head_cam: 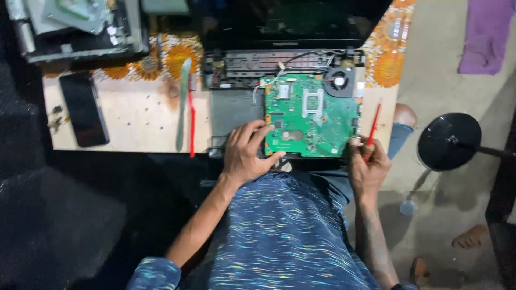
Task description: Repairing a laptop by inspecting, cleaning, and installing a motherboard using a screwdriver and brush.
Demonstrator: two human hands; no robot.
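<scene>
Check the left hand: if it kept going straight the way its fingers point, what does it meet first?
The left hand points up and to the right, fingertips already on the near-left corner of the green circuit board. Straight on, it would slide across that board, probably toward the silver bracket; height is unclear.

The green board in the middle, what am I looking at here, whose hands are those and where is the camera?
There is one picture, taken by a camera worn on a person's head, looking down at their own lap and hands. No machine is at work, only two bare hands. The green board is a circuit board lying in an opened laptop, with a small round fan at its top right corner. The left hand rests on the board's lower left edge. The right hand holds a red screwdriver at the board's right edge. On the table, left of the laptop, lie a second red tool, a long pale tool and a dark phone. A black stool stands on the floor to the right.
</scene>
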